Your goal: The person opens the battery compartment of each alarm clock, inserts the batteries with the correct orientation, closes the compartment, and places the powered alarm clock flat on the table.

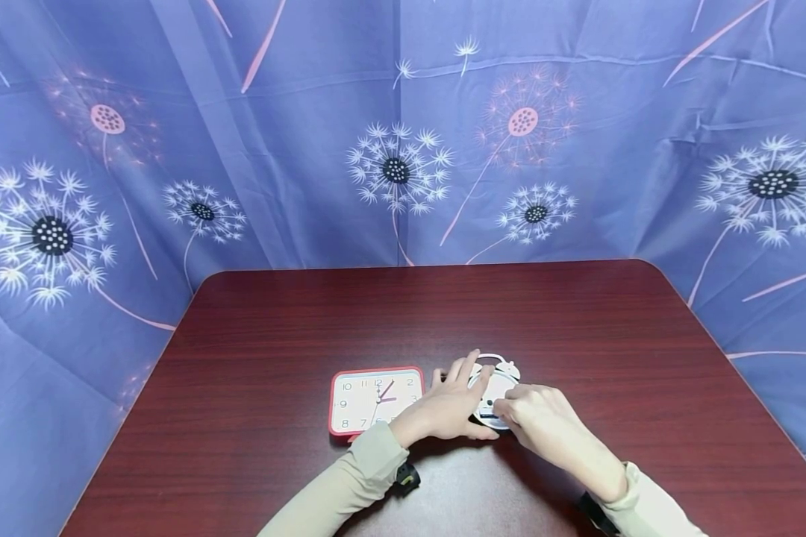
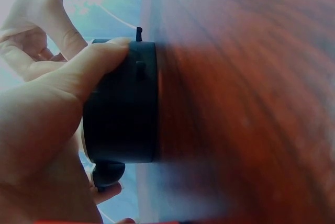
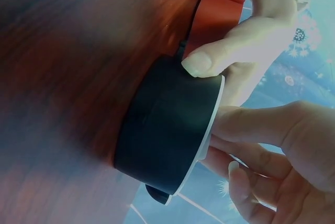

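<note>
A twin-bell alarm clock [image 1: 502,382] lies flat on the table, its white side up and its black casing [image 2: 120,111] showing in the wrist views. My left hand [image 1: 448,406] grips it, fingers spread across the top and thumb [image 3: 201,63] against the casing's side. From the right, my right hand [image 1: 544,419] bends over the white side with thumb and fingers drawn together there. The small part between those fingertips is hidden. Left of both hands stands a red rectangular clock [image 1: 356,403] with a white dial, partly covered by the left forearm.
The dark red wooden table [image 1: 275,321] has rounded far corners. Behind and beside it hangs a blue curtain [image 1: 309,149] with a dandelion print. A black device is strapped at the left wrist [image 1: 407,477], and another at the right wrist [image 1: 598,513].
</note>
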{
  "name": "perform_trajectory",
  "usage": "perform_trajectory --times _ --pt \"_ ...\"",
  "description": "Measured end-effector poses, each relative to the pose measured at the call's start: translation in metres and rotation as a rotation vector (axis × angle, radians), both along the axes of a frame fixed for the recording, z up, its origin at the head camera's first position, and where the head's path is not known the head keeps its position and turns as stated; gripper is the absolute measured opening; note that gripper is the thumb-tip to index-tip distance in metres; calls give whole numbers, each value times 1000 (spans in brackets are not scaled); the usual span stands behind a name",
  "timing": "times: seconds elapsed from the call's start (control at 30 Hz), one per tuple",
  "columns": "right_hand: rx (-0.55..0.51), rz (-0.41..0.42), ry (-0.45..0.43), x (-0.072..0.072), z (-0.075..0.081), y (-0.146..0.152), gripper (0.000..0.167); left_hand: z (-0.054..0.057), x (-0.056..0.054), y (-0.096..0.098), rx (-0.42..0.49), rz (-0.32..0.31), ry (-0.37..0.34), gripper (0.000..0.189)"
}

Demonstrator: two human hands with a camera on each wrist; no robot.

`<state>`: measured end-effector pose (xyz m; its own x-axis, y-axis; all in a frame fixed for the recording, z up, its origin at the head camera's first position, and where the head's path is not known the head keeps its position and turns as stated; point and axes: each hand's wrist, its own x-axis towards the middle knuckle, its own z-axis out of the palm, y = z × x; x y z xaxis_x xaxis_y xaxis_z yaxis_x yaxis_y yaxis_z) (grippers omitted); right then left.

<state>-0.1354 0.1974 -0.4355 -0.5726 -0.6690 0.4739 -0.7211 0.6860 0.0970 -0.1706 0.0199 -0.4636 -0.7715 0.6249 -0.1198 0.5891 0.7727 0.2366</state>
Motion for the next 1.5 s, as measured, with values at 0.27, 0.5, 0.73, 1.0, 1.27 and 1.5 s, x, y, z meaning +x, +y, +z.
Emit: perform_trajectory --times 0.27,0.5,0.73,1.0,1.27,1.5 --pt "-38 6 -4 0 -1 0 40 -1 0 0 3 -5 2 100" --pt "-42 -13 -10 1 -1 0 41 -1 0 0 6 -2 2 101" --pt "-37 -21 -10 1 0 1 41 -2 0 0 -5 -6 16 101" --pt "-55 -10 -21 1 0 0 41 -2 0 0 -8 -7 24 101" --pt "-10 -36 -8 2 -1 -2 39 -3 -1 0 0 4 10 102" --pt "20 -51 26 1 -1 -3 36 -4 -1 0 1 -1 18 102"
